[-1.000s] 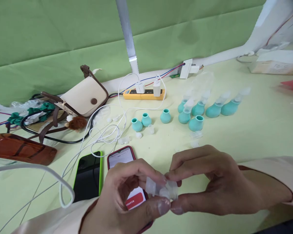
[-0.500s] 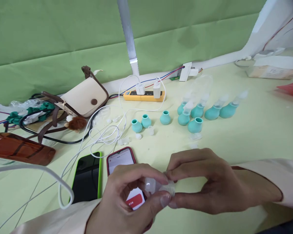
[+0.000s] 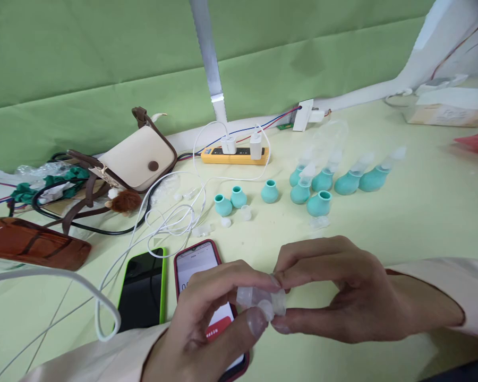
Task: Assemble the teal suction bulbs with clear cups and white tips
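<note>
Head view. The fitting (image 3: 255,298), a short, translucent plastic tube with a small rounded side part, lies roughly level between the two hands, above the near edge of the matt, pale-green table (image 3: 382,228). The left hand (image 3: 191,315) holds its body in a narrow grip between thumb and fingers; the right hand (image 3: 366,302) pinches the opposite, wider end between thumb and fingertips. Beyond stand smooth teal bulbs (image 3: 270,193), squat and round-bellied: four show open, collared necks, while five bear clear tops, several tilted. Partly beneath the left hand lies a flat, red-cased phone (image 3: 199,257). Farther left are a smooth cream bag (image 3: 137,156) with brown trim and a fluffy pompom (image 3: 126,201).
</note>
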Demonstrator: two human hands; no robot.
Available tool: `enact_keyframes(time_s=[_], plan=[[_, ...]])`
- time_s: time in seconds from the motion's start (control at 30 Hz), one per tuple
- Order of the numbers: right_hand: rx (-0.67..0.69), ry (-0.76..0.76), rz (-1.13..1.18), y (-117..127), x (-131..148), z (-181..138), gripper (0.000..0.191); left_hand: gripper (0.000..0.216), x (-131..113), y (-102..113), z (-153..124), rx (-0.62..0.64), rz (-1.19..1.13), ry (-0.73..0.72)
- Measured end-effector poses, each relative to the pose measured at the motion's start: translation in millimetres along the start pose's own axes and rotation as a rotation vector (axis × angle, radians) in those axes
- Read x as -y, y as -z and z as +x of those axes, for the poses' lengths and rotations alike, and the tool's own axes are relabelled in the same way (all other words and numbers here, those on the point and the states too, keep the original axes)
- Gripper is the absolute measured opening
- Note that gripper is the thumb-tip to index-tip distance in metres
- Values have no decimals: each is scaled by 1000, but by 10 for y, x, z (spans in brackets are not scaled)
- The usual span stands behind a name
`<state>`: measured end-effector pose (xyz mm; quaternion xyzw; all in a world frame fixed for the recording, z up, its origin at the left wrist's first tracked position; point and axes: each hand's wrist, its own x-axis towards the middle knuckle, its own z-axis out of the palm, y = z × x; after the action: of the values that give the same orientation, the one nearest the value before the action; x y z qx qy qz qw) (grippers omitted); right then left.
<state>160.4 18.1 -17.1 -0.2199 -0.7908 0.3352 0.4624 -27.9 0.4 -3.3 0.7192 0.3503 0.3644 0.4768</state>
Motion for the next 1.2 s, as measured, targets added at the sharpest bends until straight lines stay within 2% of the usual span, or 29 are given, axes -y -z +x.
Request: enact_keyframes(time_s=[0.17, 0.4, 0.57, 0.63, 0.73, 0.8, 0.87, 0.97, 1.03, 1.1, 1.2], plan=[[16, 37, -29, 16, -9, -3, 28, 26, -7, 13, -2, 25, 34, -31], [25, 33, -29, 8, 9, -12, 28, 28, -23, -13, 3, -33, 47, -73], [6, -65, 93, 3, 23, 7, 17, 25, -30, -29, 5, -10, -179, 53], [37, -116, 145, 11, 22, 23, 12, 27, -28, -34, -10, 1, -226, 64], [112, -151, 156, 30, 19, 39, 8, 36, -21, -53, -28, -79, -188, 47], [92, -103, 73, 44, 14, 40, 11, 32, -17, -70, -14, -180, -146, 77], [48, -13, -103, 56, 6, 34, 26, 20, -13, -81, 23, -252, -128, 173], [85, 110, -319, 73, -3, 30, 35, 14, 2, -81, 87, -224, -176, 328], [130, 135, -278, 92, -4, 47, 30, 15, 21, -71, 115, -195, -221, 381], [180, -2, -119, 131, -6, 88, 28, 16, 44, -58, 129, -220, -257, 414], [345, -347, 212, 222, -18, 180, 32, 18, 68, -43, 143, -291, -363, 455]])
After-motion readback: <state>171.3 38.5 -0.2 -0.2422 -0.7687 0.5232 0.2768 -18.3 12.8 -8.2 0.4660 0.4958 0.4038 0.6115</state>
